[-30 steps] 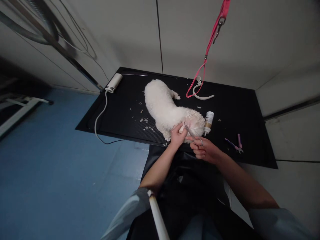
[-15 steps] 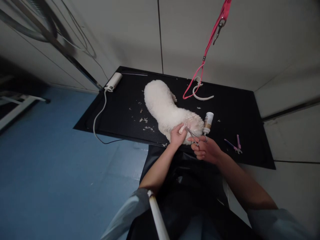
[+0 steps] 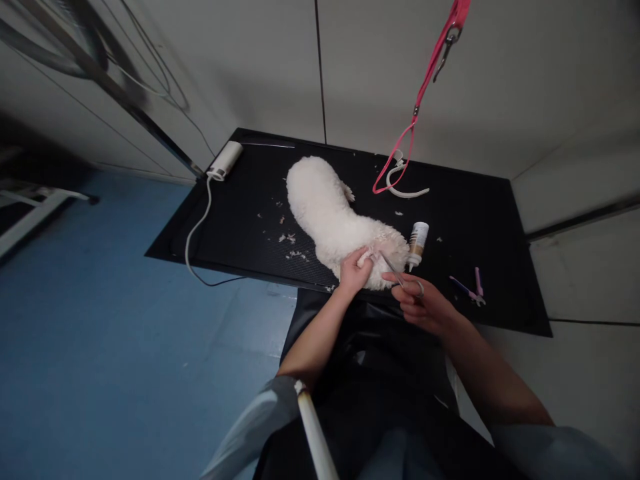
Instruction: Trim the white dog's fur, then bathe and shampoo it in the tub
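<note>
Easing back toward the wearer's right, the right hand point(image 3: 427, 308) has drawn the ring-handled tool point(image 3: 394, 268) slightly off the left hand point(image 3: 354, 273); its tips now sit farther from the pinch. Right grips the rings; left pinches what looks like the ear of the white dog point(image 3: 325, 207). Dog lies on the black desk point(image 3: 250, 240), long axis diagonal, rump far left, head near right beside the bottle point(image 3: 418, 245). Tool slants, tips pointing away and leftward.
</note>
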The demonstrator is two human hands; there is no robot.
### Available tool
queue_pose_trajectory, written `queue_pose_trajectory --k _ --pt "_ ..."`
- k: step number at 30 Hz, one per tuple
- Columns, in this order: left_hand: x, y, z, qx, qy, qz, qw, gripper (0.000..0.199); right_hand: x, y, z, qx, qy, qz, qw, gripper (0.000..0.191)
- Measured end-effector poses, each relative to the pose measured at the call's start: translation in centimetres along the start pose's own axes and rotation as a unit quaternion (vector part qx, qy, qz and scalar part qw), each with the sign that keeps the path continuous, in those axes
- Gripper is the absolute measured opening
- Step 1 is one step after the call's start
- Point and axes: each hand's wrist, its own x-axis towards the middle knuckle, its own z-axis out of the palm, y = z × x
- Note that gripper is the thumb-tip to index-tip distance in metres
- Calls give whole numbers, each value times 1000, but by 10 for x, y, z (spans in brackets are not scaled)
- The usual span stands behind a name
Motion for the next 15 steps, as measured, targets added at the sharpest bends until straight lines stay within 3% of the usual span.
queue_pose_trajectory --k 7,15 --pt "-2 -3 -5 44 -9 36 998 30 16 4 -8 77 -82 88 990 29" --pt "-5 -8 -5 41 -22 55 997 32 26 4 0 38 -15 83 996 26"
